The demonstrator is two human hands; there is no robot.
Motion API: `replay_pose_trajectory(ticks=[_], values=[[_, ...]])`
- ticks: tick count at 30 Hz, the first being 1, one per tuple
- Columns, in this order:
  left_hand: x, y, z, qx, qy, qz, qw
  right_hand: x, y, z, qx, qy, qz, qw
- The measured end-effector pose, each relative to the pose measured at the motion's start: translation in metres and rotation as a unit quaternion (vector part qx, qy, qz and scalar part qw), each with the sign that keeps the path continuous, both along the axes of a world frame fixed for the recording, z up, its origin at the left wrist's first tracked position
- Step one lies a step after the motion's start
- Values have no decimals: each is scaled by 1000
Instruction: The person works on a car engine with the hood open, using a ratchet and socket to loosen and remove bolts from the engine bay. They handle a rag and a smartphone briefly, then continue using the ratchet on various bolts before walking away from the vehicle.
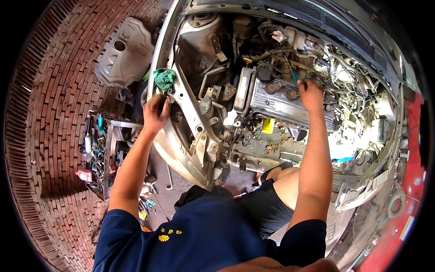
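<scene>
My right hand (311,96) reaches over the engine, its fingers closed at the end of a screwdriver's (294,78) teal handle. The long thin shaft points away from me, toward the hoses behind the silver valve cover (278,100). My left hand (156,113) rests by the car's fender edge with its fingers curled together. What it holds, if anything, is too small or hidden to name. Just beyond those fingers a crumpled green cloth (164,79) lies on the fender.
The open engine bay has hoses, brackets and a yellow tag (268,126) before the engine. To the left, a grey moulded cover (124,52) leans at the brick wall (63,90), above a cart (107,154) of tools. A fan (395,202) stands at the right.
</scene>
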State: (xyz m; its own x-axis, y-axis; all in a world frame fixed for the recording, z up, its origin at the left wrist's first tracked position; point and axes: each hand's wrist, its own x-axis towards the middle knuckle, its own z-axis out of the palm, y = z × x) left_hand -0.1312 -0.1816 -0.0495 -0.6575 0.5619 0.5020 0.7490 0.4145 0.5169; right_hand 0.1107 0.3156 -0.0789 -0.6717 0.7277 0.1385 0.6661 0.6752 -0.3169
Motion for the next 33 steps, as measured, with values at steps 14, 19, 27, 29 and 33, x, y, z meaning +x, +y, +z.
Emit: replay_pose_trajectory(ticks=[14, 19, 27, 29, 33], values=[[3, -1, -8, -9, -6, 27, 1000, 19, -209, 75, -72, 313, 278, 905], [9, 8, 6, -39, 24, 31, 998, 43, -270, 67, -130, 260, 466, 836], [8, 0, 5, -41, 10, 41, 998, 51, -280, 60, -164, 142, 453, 865], [7, -1, 4, -36, 1, 39, 999, 47, -278, 59, -166, 134, 444, 870], [8, 1, 3, -1, -8, 50, 999, 41, -281, 54, -177, 100, 436, 877]])
